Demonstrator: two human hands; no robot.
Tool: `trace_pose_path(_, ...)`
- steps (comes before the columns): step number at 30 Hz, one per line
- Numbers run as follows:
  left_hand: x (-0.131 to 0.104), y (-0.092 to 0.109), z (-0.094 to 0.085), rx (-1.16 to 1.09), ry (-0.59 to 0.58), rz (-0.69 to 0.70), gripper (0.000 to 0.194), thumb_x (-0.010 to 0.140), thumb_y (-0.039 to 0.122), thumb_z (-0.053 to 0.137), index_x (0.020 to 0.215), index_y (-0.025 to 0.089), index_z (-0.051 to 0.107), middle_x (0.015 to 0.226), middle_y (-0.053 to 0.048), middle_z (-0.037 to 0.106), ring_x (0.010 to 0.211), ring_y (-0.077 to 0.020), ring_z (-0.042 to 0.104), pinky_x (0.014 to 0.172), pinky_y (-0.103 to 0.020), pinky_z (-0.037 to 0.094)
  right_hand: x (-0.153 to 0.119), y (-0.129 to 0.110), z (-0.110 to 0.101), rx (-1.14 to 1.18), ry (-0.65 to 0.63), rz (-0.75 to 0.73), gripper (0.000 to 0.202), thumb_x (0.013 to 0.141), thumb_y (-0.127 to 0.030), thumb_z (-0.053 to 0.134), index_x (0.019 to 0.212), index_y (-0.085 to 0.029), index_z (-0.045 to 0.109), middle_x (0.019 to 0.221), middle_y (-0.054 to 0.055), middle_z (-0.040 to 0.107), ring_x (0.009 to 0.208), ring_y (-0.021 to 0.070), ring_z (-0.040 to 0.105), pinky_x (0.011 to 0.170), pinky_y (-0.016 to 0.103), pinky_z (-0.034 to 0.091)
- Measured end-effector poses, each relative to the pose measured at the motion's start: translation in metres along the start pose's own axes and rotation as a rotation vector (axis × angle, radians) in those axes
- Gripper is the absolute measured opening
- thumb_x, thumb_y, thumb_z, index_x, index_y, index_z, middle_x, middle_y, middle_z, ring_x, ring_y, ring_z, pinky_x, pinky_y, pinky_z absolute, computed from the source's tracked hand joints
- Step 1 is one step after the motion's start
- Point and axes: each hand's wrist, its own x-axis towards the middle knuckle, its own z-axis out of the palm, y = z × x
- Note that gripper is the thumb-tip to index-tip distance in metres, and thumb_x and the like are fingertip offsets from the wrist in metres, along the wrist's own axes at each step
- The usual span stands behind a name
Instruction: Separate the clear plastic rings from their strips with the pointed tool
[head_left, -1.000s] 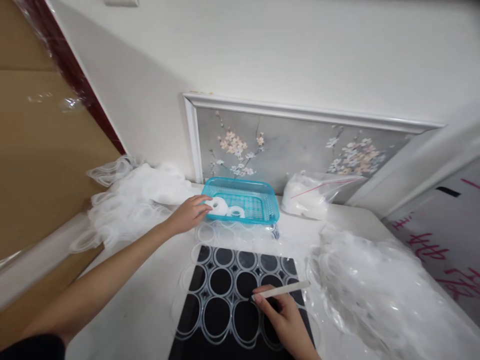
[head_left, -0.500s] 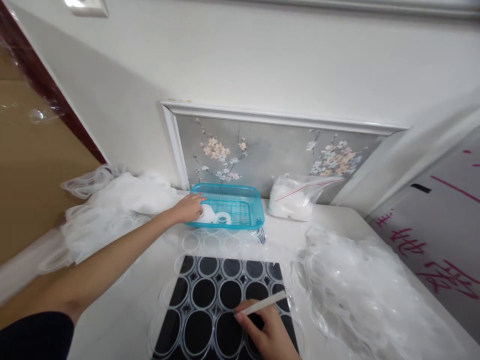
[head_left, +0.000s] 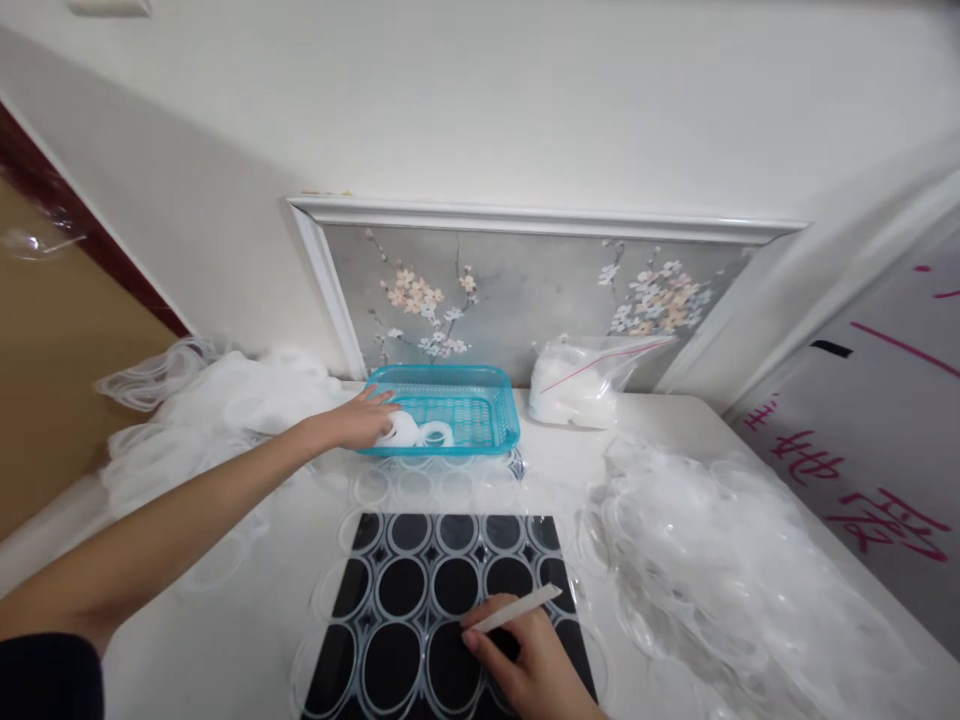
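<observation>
My left hand (head_left: 361,420) reaches over the left side of a blue plastic basket (head_left: 504,430), its fingers spread. The fingertips touch or hover at a small pile of flat white rings (head_left: 403,428); whether one is pinched I cannot tell. Another white ring (head_left: 436,434) lies beside the pile. My right hand (head_left: 529,655) is closed on a slim white stick (head_left: 521,606), which slants up to the right. It rests over a black square board (head_left: 397,585) covered by a clear sheet with rows of ring outlines.
Heaps of translucent ring sheets lie on the white table, one at the left (head_left: 232,400) and one at the right (head_left: 720,570). A clear zip bag (head_left: 577,390) with white contents stands at the back, against a wall with a floral panel (head_left: 525,280).
The view has shifted slightly. My left hand stays at the white rings in the basket, with its fingers moved a little. My right hand keeps the white stick over the board.
</observation>
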Motion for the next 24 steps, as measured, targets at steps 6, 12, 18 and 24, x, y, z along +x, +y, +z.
trace_pose_path(6, -0.009, -0.006, -0.021, -0.084, 0.027, 0.022, 0.044, 0.069, -0.005, 0.052, 0.088, 0.024, 0.079, 0.141, -0.003, 0.060, 0.138, -0.0300, 0.044, 0.117, -0.048, 0.025, -0.002, 0.005, 0.001, -0.006, -0.010, 0.024, 0.026, 0.093, -0.039, 0.059, 0.097, -0.019, 0.074, 0.100, 0.010, 0.075, 0.099, 0.0241, 0.069, 0.090, 0.035, 0.050)
trace_pose_path(12, -0.001, -0.011, -0.031, -0.127, 0.074, -0.026, 0.034, 0.083, 0.003, 0.049, 0.096, 0.018, 0.076, 0.134, -0.006, 0.063, 0.122, -0.0242, 0.059, 0.106, -0.034, 0.041, -0.001, 0.005, 0.000, 0.012, -0.003, 0.052, 0.029, 0.093, -0.044, 0.060, 0.096, -0.019, 0.075, 0.102, 0.010, 0.075, 0.100, 0.0254, 0.068, 0.091, 0.037, 0.049)
trace_pose_path(18, 0.017, -0.006, -0.012, -0.127, -0.011, -0.069, 0.048, 0.085, 0.015, 0.062, 0.132, 0.022, 0.058, 0.135, -0.007, 0.063, 0.122, -0.0234, 0.059, 0.101, -0.030, 0.046, 0.000, 0.005, 0.000, 0.014, -0.033, 0.065, 0.029, 0.093, -0.045, 0.060, 0.096, -0.020, 0.075, 0.101, 0.010, 0.075, 0.100, 0.0256, 0.068, 0.092, 0.038, 0.048)
trace_pose_path(24, 0.040, -0.004, 0.002, -0.036, -0.123, -0.190, 0.031, 0.095, 0.033, 0.063, 0.121, 0.016, 0.061, 0.122, -0.010, 0.063, 0.107, -0.0241, 0.064, 0.091, -0.046, 0.054, -0.002, 0.006, 0.001, 0.022, -0.026, 0.074, 0.027, 0.093, -0.044, 0.060, 0.096, -0.020, 0.074, 0.101, 0.009, 0.075, 0.099, 0.0249, 0.068, 0.091, 0.037, 0.048)
